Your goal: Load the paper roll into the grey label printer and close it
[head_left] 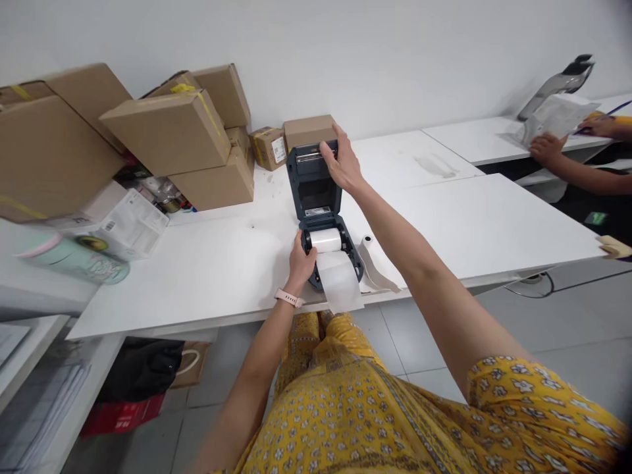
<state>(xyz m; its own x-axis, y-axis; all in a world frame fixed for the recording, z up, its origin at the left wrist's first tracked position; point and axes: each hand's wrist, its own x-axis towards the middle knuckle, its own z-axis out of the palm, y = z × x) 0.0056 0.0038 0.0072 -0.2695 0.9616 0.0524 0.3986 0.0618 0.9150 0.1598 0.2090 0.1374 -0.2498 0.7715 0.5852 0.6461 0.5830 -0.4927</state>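
The printer (356,262) stood at the front edge of the counter (222,263), its lid (316,187) raised at the back. One roll (326,240) lay inside, its paper (340,283) reaching past that edge; a loose roll (374,260) lay just right. Boxes (168,135) stood behind and left, near the wall (395,59), a bottle (81,260) farther left.

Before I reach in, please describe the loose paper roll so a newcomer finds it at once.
On the white table, find the open dark printer under both hands. Just beside its right side lies the loose paper roll, its tail trailing toward the table's front edge. Unlike the roll inside the printer, it shows a dark core end.
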